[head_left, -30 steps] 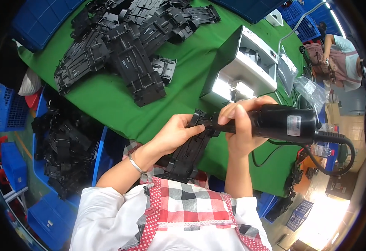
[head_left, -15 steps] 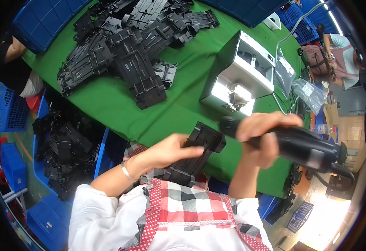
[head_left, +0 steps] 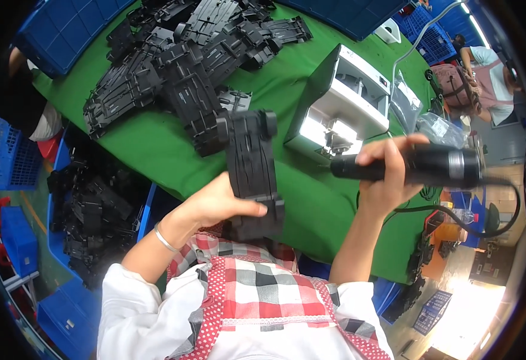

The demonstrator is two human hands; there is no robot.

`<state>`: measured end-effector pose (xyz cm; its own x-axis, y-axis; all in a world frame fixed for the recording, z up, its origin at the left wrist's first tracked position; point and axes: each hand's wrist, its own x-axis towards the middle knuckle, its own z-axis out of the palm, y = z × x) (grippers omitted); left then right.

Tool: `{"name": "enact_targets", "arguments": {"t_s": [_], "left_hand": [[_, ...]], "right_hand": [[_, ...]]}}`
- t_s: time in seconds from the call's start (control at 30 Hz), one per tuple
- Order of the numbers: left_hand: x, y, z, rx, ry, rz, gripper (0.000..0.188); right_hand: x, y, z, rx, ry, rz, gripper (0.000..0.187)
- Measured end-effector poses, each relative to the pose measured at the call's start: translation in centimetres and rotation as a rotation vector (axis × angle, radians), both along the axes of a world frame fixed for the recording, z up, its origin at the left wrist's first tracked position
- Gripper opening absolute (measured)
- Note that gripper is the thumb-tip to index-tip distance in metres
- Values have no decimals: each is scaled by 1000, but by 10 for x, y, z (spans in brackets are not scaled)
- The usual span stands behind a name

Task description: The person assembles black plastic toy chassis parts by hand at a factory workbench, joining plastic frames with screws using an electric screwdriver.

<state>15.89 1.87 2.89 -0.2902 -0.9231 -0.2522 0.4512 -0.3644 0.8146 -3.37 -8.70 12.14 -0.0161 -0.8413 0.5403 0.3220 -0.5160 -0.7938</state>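
Black, long, ribbed plastic chassis (head_left: 251,165) is above the near edge of the green cloth-covered table (head_left: 317,216), clasped by the left hand (head_left: 224,201), likely to steady it; the right hand (head_left: 389,168) curls its fingers around 1 black cylindrical plastic tool (head_left: 440,165), apparently keeping it clear.

Bright overall. Slim white strip light (head_left: 479,30) at upper right; white patch (head_left: 470,309) at lower right blown out. Hard glare on boxy silver-and-black metal machine (head_left: 316,128). Motion blur softens black cylindrical corded tool (head_left: 428,165) and black plastic chassis (head_left: 251,159). Fisheye bends edges toward dark rim.
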Motion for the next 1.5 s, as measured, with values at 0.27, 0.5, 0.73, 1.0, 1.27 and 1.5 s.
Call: {"name": "enact_targets", "arguments": {"t_s": [0.27,0.5,0.73,1.0,1.27,1.5], "left_hand": [[-9,-18,-7,72,-1,174,23],[-19,-19,-2,28,-29,195,23],[-24,-14,-13,22,-50,172,20],[-6,-12,-2,131,7,9,28],[-11,-14,-9,125,20,157,26],[-10,-18,-11,148,-61,111,24]], "right_hand": [[12,39,-12,29,-127,253,43],[13,42,-26,-31,-38,247,43],[12,41,-32,-70,105,374,41],[-7,0,7,-145,-108,-21,37],[12,-14,-2,-13,77,-40,30],[23,37,-20,57,-156,286,42]]}}
